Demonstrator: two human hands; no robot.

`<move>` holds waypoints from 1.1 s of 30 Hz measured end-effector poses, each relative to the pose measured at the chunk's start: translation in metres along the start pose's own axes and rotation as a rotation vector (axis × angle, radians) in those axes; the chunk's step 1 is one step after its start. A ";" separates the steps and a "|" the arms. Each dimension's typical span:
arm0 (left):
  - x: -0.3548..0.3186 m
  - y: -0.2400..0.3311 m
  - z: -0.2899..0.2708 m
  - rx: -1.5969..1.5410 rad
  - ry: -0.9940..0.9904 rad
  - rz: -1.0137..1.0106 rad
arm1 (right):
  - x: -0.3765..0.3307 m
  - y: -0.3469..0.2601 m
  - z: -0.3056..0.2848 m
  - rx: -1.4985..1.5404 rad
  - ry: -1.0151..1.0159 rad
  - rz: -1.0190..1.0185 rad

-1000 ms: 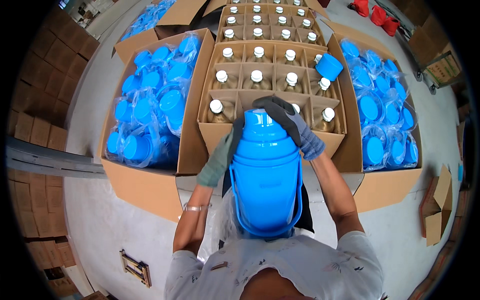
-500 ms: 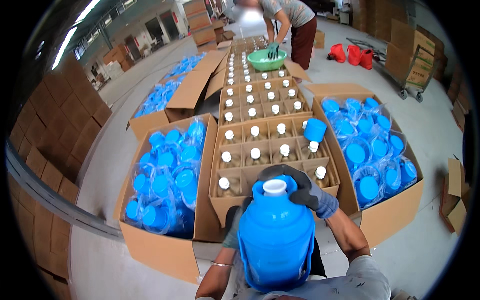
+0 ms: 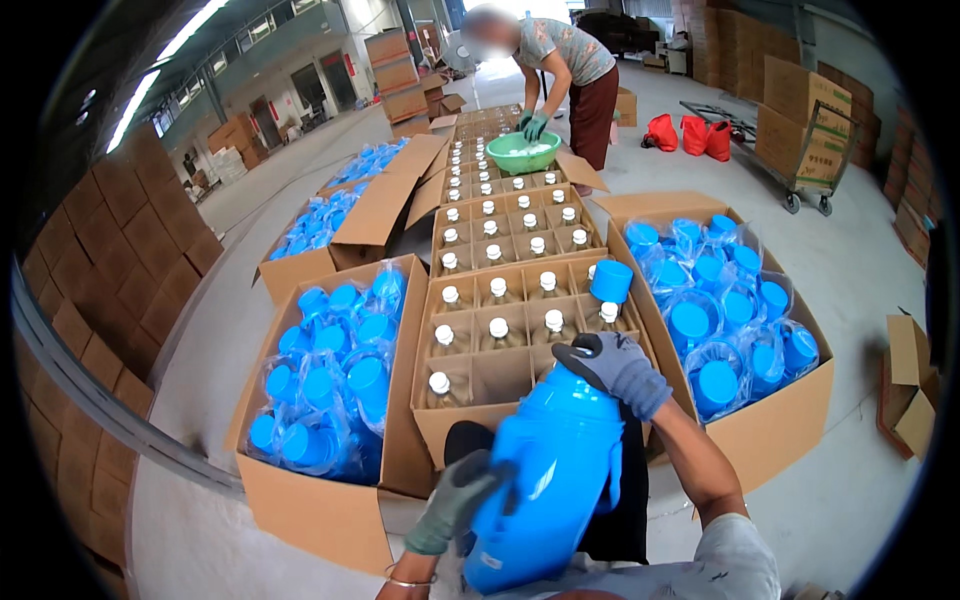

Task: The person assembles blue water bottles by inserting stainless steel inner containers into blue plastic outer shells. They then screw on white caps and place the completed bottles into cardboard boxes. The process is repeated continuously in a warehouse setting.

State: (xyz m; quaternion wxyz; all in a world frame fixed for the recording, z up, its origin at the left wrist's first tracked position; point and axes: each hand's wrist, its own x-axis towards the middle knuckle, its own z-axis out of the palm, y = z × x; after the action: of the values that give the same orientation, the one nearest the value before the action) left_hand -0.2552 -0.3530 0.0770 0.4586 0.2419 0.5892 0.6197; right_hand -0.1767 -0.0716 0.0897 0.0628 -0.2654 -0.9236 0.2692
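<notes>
A blue thermos flask (image 3: 555, 470) with a side handle leans in front of my body, its top tilted up and to the right. My right hand (image 3: 605, 365), in a dark grey glove with a blue-grey cuff, is closed over its top and hides the mouth. Against the flask's left side is my left hand (image 3: 460, 500), gloved with a green cuff; motion smears its fingers. Just ahead stands a divided carton (image 3: 480, 412) of glass liners with white caps (image 3: 498, 327). A loose blue cup lid (image 3: 611, 281) sits on top at the carton's right side.
Open cartons of plastic-wrapped blue flasks flank me at left (image 3: 315, 510) and right (image 3: 770, 435). More divided cartons run away in a row. At their far side a person (image 3: 570, 60) reaches into a green basin (image 3: 522, 155). A loaded cart (image 3: 805, 130) stands far right.
The flask has tipped from upright, and its white mouth is now out of sight. My left hand has moved down along its side. The person's second hand now shows at the basin.
</notes>
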 end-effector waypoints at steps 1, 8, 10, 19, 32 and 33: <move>-0.007 0.012 0.018 -0.005 -0.046 -0.043 | -0.003 0.002 0.005 0.005 0.003 -0.016; 0.000 -0.034 -0.018 -0.334 -0.432 -0.147 | -0.028 -0.029 -0.049 0.309 0.103 -0.822; -0.012 -0.049 -0.008 -0.328 -0.439 -0.003 | -0.002 -0.024 -0.013 0.525 -0.086 -0.713; -0.011 -0.047 -0.024 -0.152 -0.329 -0.106 | -0.005 -0.033 -0.034 0.508 -0.110 -0.917; -0.018 -0.025 0.008 -0.162 -0.386 0.031 | -0.011 -0.032 -0.012 0.584 -0.144 -0.748; -0.018 -0.027 0.017 -0.128 -0.404 0.048 | -0.002 -0.027 0.002 0.467 -0.158 -0.606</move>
State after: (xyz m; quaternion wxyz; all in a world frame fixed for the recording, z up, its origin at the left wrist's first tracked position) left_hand -0.2247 -0.3629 0.0592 0.5668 0.3457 0.4388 0.6055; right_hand -0.1878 -0.0925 0.1024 0.1267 0.0626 -0.8760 0.4611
